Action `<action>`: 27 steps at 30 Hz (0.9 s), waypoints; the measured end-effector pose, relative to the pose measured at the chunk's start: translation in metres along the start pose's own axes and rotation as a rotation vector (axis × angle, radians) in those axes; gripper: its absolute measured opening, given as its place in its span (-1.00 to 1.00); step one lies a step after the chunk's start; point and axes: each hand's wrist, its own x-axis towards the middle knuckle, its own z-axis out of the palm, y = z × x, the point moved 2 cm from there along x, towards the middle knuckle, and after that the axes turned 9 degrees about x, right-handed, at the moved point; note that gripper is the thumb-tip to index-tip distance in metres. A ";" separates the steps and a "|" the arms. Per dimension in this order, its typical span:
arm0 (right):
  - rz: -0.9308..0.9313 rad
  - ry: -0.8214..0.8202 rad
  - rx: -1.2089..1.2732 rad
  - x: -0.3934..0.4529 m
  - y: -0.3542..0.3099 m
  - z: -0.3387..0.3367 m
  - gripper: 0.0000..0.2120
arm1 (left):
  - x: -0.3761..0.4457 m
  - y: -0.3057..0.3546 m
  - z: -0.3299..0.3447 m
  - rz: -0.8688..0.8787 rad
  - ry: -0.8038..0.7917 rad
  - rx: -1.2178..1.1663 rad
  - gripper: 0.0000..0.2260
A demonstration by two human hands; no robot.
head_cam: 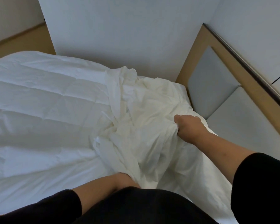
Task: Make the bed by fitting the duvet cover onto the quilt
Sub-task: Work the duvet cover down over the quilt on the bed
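Crumpled matt cloth duvet cover (145, 113), smooth stitched quilt (44, 101), matt wood-look headboard (194, 50).

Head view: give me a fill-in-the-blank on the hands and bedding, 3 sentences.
1. The right hand grips a bunched fold of the ____, near the headboard.
2. The left hand is partly hidden under the same ____ fabric, so its grip cannot be judged.
3. The quilt lies spread over the bed, to the ____ of the crumpled pile in the image.

Missing words: duvet cover; white; left
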 end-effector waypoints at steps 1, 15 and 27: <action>0.002 -0.002 0.013 0.000 0.000 0.002 -0.94 | 0.000 0.004 -0.001 -0.010 0.066 -0.019 -0.84; 0.098 0.048 0.118 0.000 0.052 -0.019 -0.92 | -0.023 -0.034 -0.089 0.049 0.104 -1.070 -0.68; 0.074 0.022 0.045 0.014 0.028 -0.014 -0.87 | -0.015 -0.087 -0.076 0.084 0.327 -1.569 -0.54</action>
